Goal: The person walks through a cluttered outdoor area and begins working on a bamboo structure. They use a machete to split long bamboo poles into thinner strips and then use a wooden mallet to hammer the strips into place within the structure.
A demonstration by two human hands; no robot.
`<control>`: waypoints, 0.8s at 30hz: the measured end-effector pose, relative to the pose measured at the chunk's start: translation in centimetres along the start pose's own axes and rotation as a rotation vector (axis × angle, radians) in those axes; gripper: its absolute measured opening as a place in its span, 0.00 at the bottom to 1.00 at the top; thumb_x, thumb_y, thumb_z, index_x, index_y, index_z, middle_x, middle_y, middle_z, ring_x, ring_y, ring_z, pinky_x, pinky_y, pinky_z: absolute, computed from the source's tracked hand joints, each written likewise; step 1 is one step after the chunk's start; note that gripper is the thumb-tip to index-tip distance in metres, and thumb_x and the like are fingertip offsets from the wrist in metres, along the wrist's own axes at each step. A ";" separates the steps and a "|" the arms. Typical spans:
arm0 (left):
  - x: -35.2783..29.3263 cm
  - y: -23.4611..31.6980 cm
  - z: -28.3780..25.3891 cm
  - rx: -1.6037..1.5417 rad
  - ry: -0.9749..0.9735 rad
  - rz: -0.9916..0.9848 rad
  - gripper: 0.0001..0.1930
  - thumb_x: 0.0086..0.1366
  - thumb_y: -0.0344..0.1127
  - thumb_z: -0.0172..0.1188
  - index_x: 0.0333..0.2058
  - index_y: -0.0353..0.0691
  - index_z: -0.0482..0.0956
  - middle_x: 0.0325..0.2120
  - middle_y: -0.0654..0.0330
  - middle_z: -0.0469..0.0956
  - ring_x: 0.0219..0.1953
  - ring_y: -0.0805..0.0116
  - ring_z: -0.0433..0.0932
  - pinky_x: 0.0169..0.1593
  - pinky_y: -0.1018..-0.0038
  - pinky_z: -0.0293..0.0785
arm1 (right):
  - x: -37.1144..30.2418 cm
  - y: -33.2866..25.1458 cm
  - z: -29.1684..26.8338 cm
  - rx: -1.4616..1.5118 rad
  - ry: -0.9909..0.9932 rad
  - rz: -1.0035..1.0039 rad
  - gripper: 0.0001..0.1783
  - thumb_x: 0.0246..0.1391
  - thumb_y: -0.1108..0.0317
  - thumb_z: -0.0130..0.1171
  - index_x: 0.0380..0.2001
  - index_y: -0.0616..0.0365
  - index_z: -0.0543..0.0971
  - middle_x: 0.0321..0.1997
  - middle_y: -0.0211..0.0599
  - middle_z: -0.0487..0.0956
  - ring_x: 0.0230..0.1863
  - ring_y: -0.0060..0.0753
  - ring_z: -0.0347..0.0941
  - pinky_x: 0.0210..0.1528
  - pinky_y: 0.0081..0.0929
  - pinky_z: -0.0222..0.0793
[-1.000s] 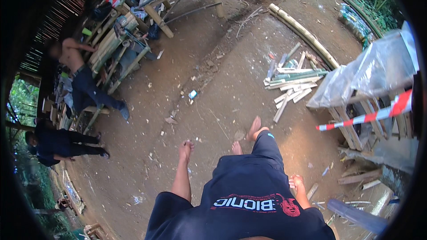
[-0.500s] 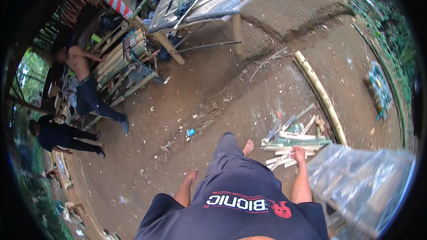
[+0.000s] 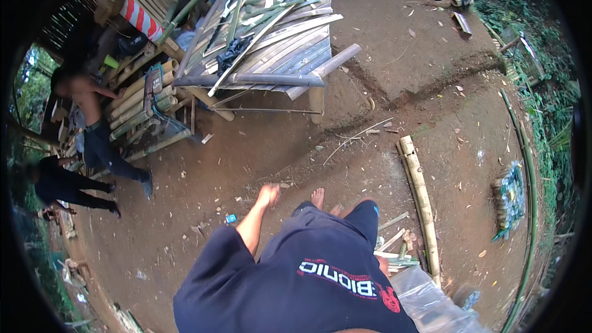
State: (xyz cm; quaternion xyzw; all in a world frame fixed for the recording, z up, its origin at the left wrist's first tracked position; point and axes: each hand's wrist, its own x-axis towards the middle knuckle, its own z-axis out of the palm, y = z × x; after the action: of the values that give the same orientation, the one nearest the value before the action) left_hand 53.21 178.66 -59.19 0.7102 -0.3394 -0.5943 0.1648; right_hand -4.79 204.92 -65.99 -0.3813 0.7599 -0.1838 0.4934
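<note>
My left hand [image 3: 268, 195] swings out over the bare ground ahead of my body. Its fingers are smeared by motion, and nothing shows in it. Of my right hand [image 3: 383, 264] only a small part appears beside my shirt, close to the split bamboo pieces [image 3: 404, 261]; its fingers are hidden. Past my feet, a long bamboo pole [image 3: 421, 203] lies on the dirt to the right. A sheet of clear plastic [image 3: 425, 302] spreads at the lower right, partly covered by my body.
A bamboo-slat table [image 3: 296, 49] with loose strips stands ahead. Two people [image 3: 92, 111] [image 3: 65, 182] are at the left, one by stacked bamboo poles [image 3: 142, 102]. A bundle of bottles [image 3: 510, 200] lies far right. A shallow trench [image 3: 431, 89] crosses the ground.
I have moved forward, so the table looks nearer. My left hand has swung forward, while my right hand has gone mostly behind my shirt. The bamboo pieces and plastic have slid lower in view.
</note>
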 end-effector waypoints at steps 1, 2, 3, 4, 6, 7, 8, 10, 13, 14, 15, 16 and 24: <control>1.7 5.7 0.8 -0.125 0.083 0.068 0.12 0.66 0.37 0.52 0.39 0.35 0.77 0.25 0.62 0.78 0.24 0.73 0.74 0.29 0.75 0.72 | 0.7 -0.1 0.1 -0.093 -0.059 0.019 0.16 0.57 0.65 0.47 0.38 0.62 0.81 0.28 0.36 0.79 0.29 0.30 0.76 0.30 0.33 0.74; 3.4 12.2 1.2 -0.248 0.170 0.154 0.12 0.66 0.38 0.53 0.39 0.35 0.77 0.26 0.62 0.78 0.26 0.74 0.74 0.30 0.75 0.72 | 2.2 -1.8 -0.4 -0.083 -0.084 0.090 0.16 0.58 0.64 0.47 0.38 0.62 0.80 0.28 0.36 0.79 0.29 0.30 0.76 0.30 0.32 0.74; 4.5 16.2 0.8 -0.240 0.167 0.208 0.13 0.67 0.39 0.53 0.40 0.35 0.77 0.27 0.62 0.78 0.27 0.75 0.75 0.32 0.76 0.72 | 2.9 -3.5 -1.7 -0.064 -0.123 0.160 0.16 0.58 0.64 0.47 0.38 0.61 0.80 0.28 0.35 0.78 0.29 0.30 0.76 0.30 0.32 0.74; 6.0 19.5 0.4 -0.234 0.169 0.260 0.14 0.67 0.40 0.53 0.41 0.34 0.76 0.28 0.61 0.79 0.29 0.75 0.75 0.34 0.76 0.72 | 4.2 -5.0 -3.1 -0.063 -0.159 0.209 0.16 0.59 0.63 0.47 0.39 0.61 0.79 0.28 0.35 0.78 0.29 0.30 0.76 0.30 0.31 0.74; 8.6 23.6 0.5 -0.310 0.176 0.326 0.15 0.67 0.40 0.53 0.43 0.34 0.76 0.29 0.60 0.79 0.30 0.75 0.76 0.36 0.76 0.73 | 8.3 -8.3 -7.1 -0.068 -0.203 0.244 0.16 0.59 0.62 0.47 0.40 0.60 0.78 0.28 0.34 0.78 0.29 0.29 0.76 0.30 0.30 0.74; 9.1 25.4 0.9 -0.337 0.214 0.302 0.14 0.67 0.40 0.53 0.43 0.34 0.76 0.30 0.61 0.79 0.30 0.75 0.75 0.35 0.77 0.72 | 11.1 -9.8 -9.2 -0.071 -0.216 0.248 0.16 0.60 0.61 0.47 0.40 0.60 0.78 0.28 0.34 0.78 0.29 0.29 0.76 0.30 0.30 0.74; 9.8 27.7 1.6 -0.370 0.258 0.294 0.14 0.67 0.40 0.53 0.43 0.34 0.76 0.30 0.61 0.79 0.30 0.76 0.75 0.35 0.78 0.72 | 14.2 -10.8 -11.4 -0.062 -0.232 0.235 0.16 0.60 0.61 0.47 0.40 0.59 0.78 0.28 0.33 0.78 0.29 0.29 0.76 0.30 0.30 0.74; 10.0 29.7 3.4 -0.418 0.335 0.169 0.14 0.67 0.41 0.54 0.41 0.34 0.76 0.28 0.62 0.78 0.27 0.77 0.73 0.32 0.79 0.70 | 21.9 -13.0 -16.5 0.102 -0.299 0.184 0.16 0.61 0.59 0.47 0.41 0.58 0.77 0.27 0.33 0.77 0.29 0.29 0.76 0.30 0.29 0.74; 10.2 23.5 6.3 -0.148 0.360 -0.103 0.16 0.67 0.43 0.49 0.33 0.35 0.78 0.22 0.55 0.78 0.25 0.65 0.77 0.31 0.69 0.72 | 34.8 -29.9 -23.9 0.247 -0.289 0.206 0.15 0.62 0.59 0.43 0.38 0.56 0.75 0.22 0.32 0.76 0.24 0.27 0.75 0.24 0.26 0.73; 11.1 17.3 7.7 0.247 0.383 -0.219 0.20 0.67 0.45 0.44 0.33 0.33 0.79 0.32 0.45 0.80 0.38 0.49 0.79 0.41 0.59 0.74 | 40.2 -33.4 -26.0 0.070 -0.179 0.263 0.13 0.62 0.60 0.44 0.33 0.55 0.75 0.21 0.33 0.76 0.20 0.27 0.73 0.20 0.25 0.69; 10.3 17.4 10.0 0.281 0.330 -0.195 0.23 0.66 0.47 0.42 0.35 0.32 0.79 0.42 0.42 0.77 0.50 0.42 0.72 0.52 0.56 0.69 | 45.1 -37.7 -28.9 0.119 -0.015 0.118 0.11 0.58 0.68 0.45 0.27 0.57 0.75 0.18 0.35 0.75 0.15 0.26 0.70 0.15 0.23 0.64; 9.3 15.2 11.4 0.153 0.253 -0.391 0.23 0.66 0.47 0.41 0.37 0.33 0.79 0.45 0.43 0.76 0.53 0.48 0.71 0.55 0.59 0.68 | 49.4 -42.5 -31.5 0.043 -0.062 0.082 0.09 0.59 0.67 0.47 0.28 0.56 0.74 0.19 0.33 0.75 0.16 0.25 0.71 0.16 0.21 0.65; 10.0 25.9 20.2 -0.040 0.397 -0.720 0.19 0.62 0.43 0.46 0.30 0.34 0.81 0.26 0.49 0.81 0.29 0.57 0.80 0.34 0.61 0.72 | 69.1 -74.3 -34.0 0.170 -0.078 -0.392 0.15 0.60 0.55 0.54 0.40 0.55 0.76 0.29 0.29 0.78 0.25 0.21 0.74 0.27 0.19 0.71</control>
State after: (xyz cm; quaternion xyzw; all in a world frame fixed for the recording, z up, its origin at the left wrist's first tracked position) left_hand 27.10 156.79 -54.86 0.8812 -0.0193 -0.4717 0.0225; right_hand -20.90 101.37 -44.31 -0.4856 0.6332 -0.3247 0.5077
